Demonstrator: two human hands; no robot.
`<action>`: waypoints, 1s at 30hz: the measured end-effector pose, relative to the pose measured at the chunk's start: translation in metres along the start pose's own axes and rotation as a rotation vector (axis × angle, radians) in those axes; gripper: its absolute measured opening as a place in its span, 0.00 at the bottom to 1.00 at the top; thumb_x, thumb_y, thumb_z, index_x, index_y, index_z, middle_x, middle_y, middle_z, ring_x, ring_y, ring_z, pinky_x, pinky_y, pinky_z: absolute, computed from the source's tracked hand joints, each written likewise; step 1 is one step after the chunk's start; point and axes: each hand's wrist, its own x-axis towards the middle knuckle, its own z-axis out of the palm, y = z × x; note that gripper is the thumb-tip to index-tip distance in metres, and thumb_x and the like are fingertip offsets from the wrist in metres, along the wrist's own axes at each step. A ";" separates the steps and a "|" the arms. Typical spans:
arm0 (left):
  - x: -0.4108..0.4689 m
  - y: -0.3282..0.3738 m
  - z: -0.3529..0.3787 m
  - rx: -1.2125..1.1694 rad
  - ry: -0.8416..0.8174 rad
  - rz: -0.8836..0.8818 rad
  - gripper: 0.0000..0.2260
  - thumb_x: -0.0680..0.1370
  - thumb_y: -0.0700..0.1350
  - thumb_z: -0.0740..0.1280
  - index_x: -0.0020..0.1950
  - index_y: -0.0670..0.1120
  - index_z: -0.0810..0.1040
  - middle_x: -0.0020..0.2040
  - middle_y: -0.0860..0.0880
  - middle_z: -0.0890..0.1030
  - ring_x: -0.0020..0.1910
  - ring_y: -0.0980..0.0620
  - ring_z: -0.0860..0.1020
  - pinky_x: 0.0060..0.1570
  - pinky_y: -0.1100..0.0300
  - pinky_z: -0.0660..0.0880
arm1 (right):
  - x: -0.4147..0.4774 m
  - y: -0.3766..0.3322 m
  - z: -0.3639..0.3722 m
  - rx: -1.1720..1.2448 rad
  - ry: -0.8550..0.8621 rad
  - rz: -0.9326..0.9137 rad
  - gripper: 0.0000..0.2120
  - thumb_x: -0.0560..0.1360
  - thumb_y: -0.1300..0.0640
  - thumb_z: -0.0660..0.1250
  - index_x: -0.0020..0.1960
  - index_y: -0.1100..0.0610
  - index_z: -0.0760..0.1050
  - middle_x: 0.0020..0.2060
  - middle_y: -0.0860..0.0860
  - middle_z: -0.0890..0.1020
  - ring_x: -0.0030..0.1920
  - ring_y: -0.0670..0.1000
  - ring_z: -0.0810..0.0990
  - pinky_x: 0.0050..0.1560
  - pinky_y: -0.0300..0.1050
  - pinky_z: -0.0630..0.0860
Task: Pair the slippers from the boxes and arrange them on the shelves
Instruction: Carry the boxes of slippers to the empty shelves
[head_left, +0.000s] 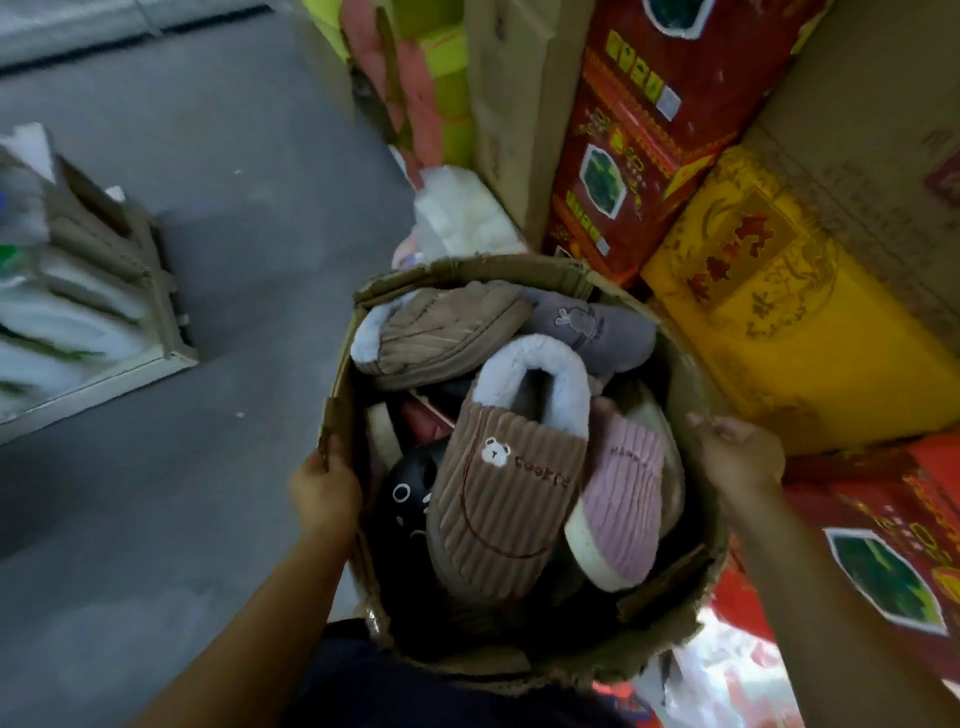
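Cardboard box (467, 267), black slipper (410, 488) half buried, carton (162, 306) at left blurred

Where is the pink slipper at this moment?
In the head view, the pink slipper lies in the cardboard box, toward its right wall, beside the brown bear slipper and near the right hand.

I see only the face end of a black cat-faced slipper (410, 493); the rest is buried under a brown corduroy slipper with a bear badge (498, 499) in the worn brown cardboard box (467, 267). The fingertips of the left hand (324, 483) are hidden behind the box flap, so I can't see its full grip. The open cardboard carton (161, 312) at the left edge is cut off, its white contents too blurred to name.
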 end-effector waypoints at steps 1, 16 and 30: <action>0.003 -0.009 -0.013 -0.023 0.031 -0.009 0.19 0.85 0.49 0.60 0.40 0.37 0.74 0.30 0.44 0.71 0.34 0.44 0.72 0.38 0.53 0.67 | -0.011 -0.003 0.008 0.015 -0.006 -0.013 0.24 0.73 0.42 0.73 0.60 0.58 0.83 0.54 0.57 0.86 0.55 0.56 0.84 0.61 0.55 0.78; 0.027 -0.145 -0.210 -0.294 0.457 -0.215 0.14 0.84 0.48 0.62 0.47 0.39 0.80 0.41 0.38 0.79 0.44 0.40 0.78 0.45 0.49 0.71 | -0.179 -0.122 0.159 -0.110 -0.372 -0.566 0.13 0.78 0.52 0.70 0.55 0.61 0.84 0.46 0.59 0.85 0.51 0.61 0.82 0.50 0.47 0.74; 0.114 -0.239 -0.414 -0.669 0.768 -0.294 0.14 0.82 0.47 0.67 0.47 0.36 0.82 0.41 0.41 0.81 0.46 0.51 0.77 0.45 0.53 0.73 | -0.381 -0.231 0.377 -0.182 -0.598 -0.851 0.14 0.78 0.52 0.70 0.51 0.63 0.84 0.44 0.62 0.85 0.48 0.59 0.83 0.50 0.51 0.75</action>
